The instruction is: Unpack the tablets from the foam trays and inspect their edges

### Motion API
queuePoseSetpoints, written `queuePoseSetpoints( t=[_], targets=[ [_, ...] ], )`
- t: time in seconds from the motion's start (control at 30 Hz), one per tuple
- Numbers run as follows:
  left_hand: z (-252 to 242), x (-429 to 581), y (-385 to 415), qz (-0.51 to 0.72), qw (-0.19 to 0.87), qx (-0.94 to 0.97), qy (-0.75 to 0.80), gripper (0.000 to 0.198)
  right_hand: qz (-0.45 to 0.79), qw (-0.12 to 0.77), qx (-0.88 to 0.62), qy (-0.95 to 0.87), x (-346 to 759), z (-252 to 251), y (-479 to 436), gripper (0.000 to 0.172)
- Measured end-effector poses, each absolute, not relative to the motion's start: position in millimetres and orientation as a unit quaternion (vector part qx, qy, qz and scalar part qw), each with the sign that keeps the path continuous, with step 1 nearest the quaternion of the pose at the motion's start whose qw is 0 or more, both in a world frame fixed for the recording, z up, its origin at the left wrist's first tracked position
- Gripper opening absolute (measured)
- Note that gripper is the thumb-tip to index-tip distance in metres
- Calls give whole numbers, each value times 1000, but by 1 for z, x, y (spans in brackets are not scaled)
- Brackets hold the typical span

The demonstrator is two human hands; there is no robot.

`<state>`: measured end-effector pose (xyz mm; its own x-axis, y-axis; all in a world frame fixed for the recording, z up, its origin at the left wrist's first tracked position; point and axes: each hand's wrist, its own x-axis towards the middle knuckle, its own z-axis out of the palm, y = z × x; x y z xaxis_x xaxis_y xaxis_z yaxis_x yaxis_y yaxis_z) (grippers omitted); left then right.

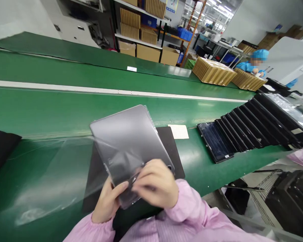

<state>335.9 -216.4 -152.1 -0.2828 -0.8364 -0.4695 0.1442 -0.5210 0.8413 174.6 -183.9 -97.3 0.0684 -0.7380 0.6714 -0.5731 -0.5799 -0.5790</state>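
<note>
A thin grey tablet, its plain back facing up, is tilted above a black mat. My left hand grips its lower left edge, thumb on top. Over the tablet's lower part lies clear plastic film, which spreads out to the left above the bench. My right hand is over the tablet's lower right, thumb and fingers pinched together on the film; motion blurs the fingertips. A dark round spot, like a camera lens, shows at the tablet's edge beside this hand.
A white sheet of small labels touches the mat. Rightward, a row of black tablet-like panels leans on the green bench. Cardboard dividers stand at the back, near a person in blue. Something black sits at far left.
</note>
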Motion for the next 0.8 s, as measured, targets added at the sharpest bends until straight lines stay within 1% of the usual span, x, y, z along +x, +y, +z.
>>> queuePoseSetpoints(
  t=[0.1,0.17,0.23,0.27,0.33,0.37,0.4,0.47,0.57,0.6,0.63,0.67,0.73,0.8],
  targets=[
    [-143,328,-214,-726,382,489,-295,43,-564,49,-605,560,140,-91,-178,14],
    [-139,325,-212,-730,395,480,-285,50,-592,76,-521,611,123,-98,-174,13],
    [-137,323,-212,-729,403,473,-288,54,-614,134,-439,642,114,-110,-169,4],
    [-137,323,-212,-726,406,470,-295,54,-615,173,-411,651,113,-115,-166,10],
    [-139,323,-212,-713,409,469,-324,51,-596,251,-385,659,116,-124,-162,29],
    [-140,322,-212,-704,406,470,-343,49,-581,284,-380,661,120,-126,-160,35],
    [-142,322,-213,-694,403,474,-362,48,-569,311,-375,662,123,-127,-158,37],
    [-143,321,-215,-682,393,479,-389,49,-562,346,-347,666,126,-126,-156,35],
    [-140,321,-217,-678,384,486,-395,55,-590,393,-265,653,118,-122,-152,38],
    [-137,323,-217,-680,382,491,-388,57,-611,390,-233,649,113,-120,-150,39],
    [-134,325,-217,-678,383,500,-379,58,-639,366,-201,646,106,-119,-148,39],
    [-131,329,-217,-674,389,510,-366,59,-670,323,-175,645,99,-118,-145,38],
    [-126,339,-218,-668,401,532,-332,60,-725,200,-144,643,85,-116,-137,34],
    [-123,348,-221,-665,412,549,-293,63,-758,73,-145,632,76,-115,-128,29]
  ],
)
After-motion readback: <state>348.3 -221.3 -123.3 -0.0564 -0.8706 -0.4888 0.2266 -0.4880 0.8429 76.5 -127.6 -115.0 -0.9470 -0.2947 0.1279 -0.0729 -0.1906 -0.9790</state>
